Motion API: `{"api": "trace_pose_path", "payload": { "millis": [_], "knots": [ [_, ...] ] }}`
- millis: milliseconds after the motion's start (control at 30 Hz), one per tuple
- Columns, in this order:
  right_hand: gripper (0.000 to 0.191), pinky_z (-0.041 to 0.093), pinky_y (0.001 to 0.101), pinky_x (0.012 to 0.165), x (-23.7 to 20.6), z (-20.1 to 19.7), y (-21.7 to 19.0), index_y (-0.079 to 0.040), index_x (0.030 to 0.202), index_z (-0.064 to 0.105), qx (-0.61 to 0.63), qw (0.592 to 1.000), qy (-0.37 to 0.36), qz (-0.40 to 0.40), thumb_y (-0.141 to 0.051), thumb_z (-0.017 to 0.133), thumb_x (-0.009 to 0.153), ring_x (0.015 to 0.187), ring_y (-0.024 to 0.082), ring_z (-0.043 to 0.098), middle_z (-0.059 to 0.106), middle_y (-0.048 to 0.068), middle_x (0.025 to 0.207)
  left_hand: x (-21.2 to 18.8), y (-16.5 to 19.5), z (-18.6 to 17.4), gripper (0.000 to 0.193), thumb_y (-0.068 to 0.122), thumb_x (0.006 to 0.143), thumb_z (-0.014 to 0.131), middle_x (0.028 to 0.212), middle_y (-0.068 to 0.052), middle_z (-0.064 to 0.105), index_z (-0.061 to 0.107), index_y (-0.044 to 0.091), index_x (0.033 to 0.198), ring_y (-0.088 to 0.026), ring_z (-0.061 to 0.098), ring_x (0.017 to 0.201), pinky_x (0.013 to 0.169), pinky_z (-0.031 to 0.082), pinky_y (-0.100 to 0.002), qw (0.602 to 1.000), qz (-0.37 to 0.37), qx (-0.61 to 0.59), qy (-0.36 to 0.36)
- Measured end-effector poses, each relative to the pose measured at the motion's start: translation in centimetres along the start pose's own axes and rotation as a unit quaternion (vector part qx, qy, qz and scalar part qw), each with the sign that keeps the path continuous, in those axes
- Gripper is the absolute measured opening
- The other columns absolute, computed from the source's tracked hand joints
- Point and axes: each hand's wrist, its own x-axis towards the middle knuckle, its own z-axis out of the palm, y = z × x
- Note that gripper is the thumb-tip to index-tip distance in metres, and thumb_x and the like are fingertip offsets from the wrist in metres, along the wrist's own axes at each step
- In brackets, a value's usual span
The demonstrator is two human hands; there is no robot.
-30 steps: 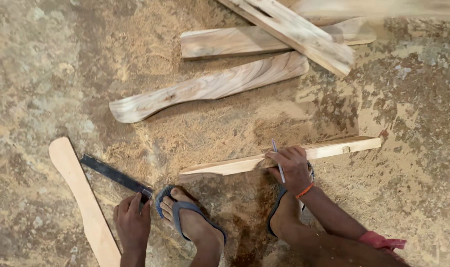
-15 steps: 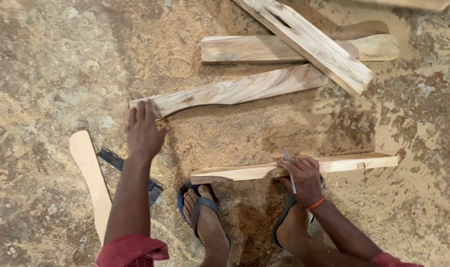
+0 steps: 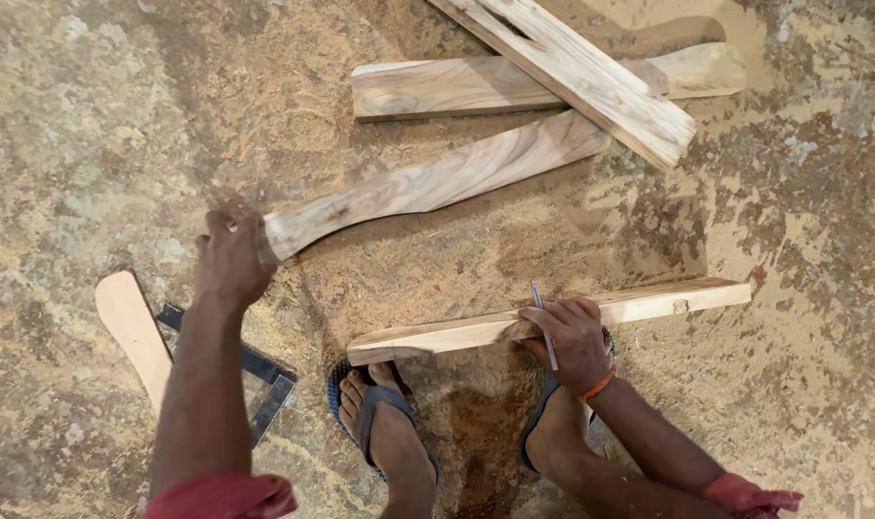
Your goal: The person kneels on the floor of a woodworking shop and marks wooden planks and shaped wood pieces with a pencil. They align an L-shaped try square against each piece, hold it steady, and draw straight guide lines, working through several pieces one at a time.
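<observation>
Since a second ago the left hand (image 3: 231, 258) has left the dark metal square lying by the feet and travelled up to the curved, pale-grained wooden blank (image 3: 437, 183), where its fingers now close around the blank's near, left-hand end; the grip looks full, though the fingertips are hidden under the wood.

Sawdust-covered earthen floor (image 3: 91, 115) fills the whole view. At the top, a long straight rough-sawn plank (image 3: 577, 72) lies slanted across a shorter pale plank (image 3: 476, 88) that runs nearly level. Just below them the curved blank stretches from the left hand up and to the right, its far end reaching under the slanted plank. Nearer the person, a narrow straight strip of light wood (image 3: 553, 317) lies across the floor in front of both feet, which wear blue-strapped sandals (image 3: 375, 418). On the strip rests the right hand (image 3: 572, 338), pressing down with fingers curled and pinching a thin pencil (image 3: 543, 325) that stands up between them; an orange band circles that wrist. Far left, a flat pale wooden template with a rounded end (image 3: 135, 332) lies on the floor, and the dark metal square (image 3: 255, 370) sits just beside it, partly hidden behind the left forearm. Red sleeve cuffs show at the bottom edge.
</observation>
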Motion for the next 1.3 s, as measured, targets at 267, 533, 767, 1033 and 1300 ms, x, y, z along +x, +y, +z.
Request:
{"api": "trace_pose_path", "payload": {
  "millis": [267, 533, 767, 1033, 1300],
  "knots": [
    [0.047, 0.04, 0.0448, 0.098, -0.3, 0.0, 0.0, -0.014, 0.114, 0.07, 0.007, 1.0, 0.002, -0.004, -0.025, 0.084, 0.07, 0.097, 0.027, 0.065, 0.073, 0.006, 0.106, -4.7, -3.4, 3.2, 0.074, 0.028, 0.08, 0.084, 0.158, -0.029, 0.031, 0.054, 0.011, 0.145, -0.045, 0.057, 0.115, 0.097, 0.055, -0.057, 0.983, 0.081, 0.122, 0.107],
    [0.047, 0.04, 0.0463, 0.102, -0.7, 0.2, 0.1, -0.012, 0.115, 0.071, -0.001, 1.0, -0.006, 0.011, -0.033, 0.084, 0.075, 0.102, 0.027, 0.067, 0.074, 0.008, 0.109, -7.7, -9.0, 7.2, 0.056, 0.043, 0.085, 0.084, 0.126, -0.016, 0.065, 0.069, 0.008, 0.125, -0.03, 0.058, 0.112, 0.102, 0.051, -0.046, 0.932, 0.154, 0.145, 0.294],
    [0.052, 0.035, 0.0459, 0.124, 0.8, -0.4, 2.8, -0.005, 0.136, 0.057, -0.003, 0.984, 0.177, -0.013, -0.042, 0.067, 0.099, 0.142, 0.037, 0.051, 0.058, 0.023, 0.146, -8.1, -11.2, 7.2, 0.037, 0.019, 0.078, 0.091, 0.096, -0.009, 0.071, 0.08, 0.013, 0.113, -0.028, 0.066, 0.094, 0.083, 0.055, -0.043, 0.889, 0.302, 0.123, 0.321],
    [0.031, 0.028, 0.0552, 0.123, 6.2, -3.9, 9.6, -0.019, 0.118, 0.074, -0.205, 0.975, 0.052, -0.072, -0.028, 0.078, 0.088, 0.135, 0.029, 0.064, 0.074, 0.008, 0.12, -7.6, -6.3, 6.3, 0.048, 0.01, 0.072, 0.085, 0.126, -0.018, 0.071, 0.074, 0.003, 0.118, -0.034, 0.07, 0.112, 0.095, 0.06, -0.043, 0.924, 0.346, -0.109, 0.12],
    [0.036, 0.042, 0.0411, 0.114, -0.7, -6.9, 11.6, -0.013, 0.126, 0.073, -0.152, 0.988, -0.015, 0.003, -0.027, 0.08, 0.094, 0.113, 0.023, 0.068, 0.074, 0.009, 0.115, -5.7, -1.0, 8.3, 0.049, 0.029, 0.078, 0.086, 0.125, -0.015, 0.069, 0.073, 0.006, 0.12, -0.034, 0.066, 0.115, 0.099, 0.054, -0.045, 0.91, 0.389, -0.142, 0.016]
  ]
}}
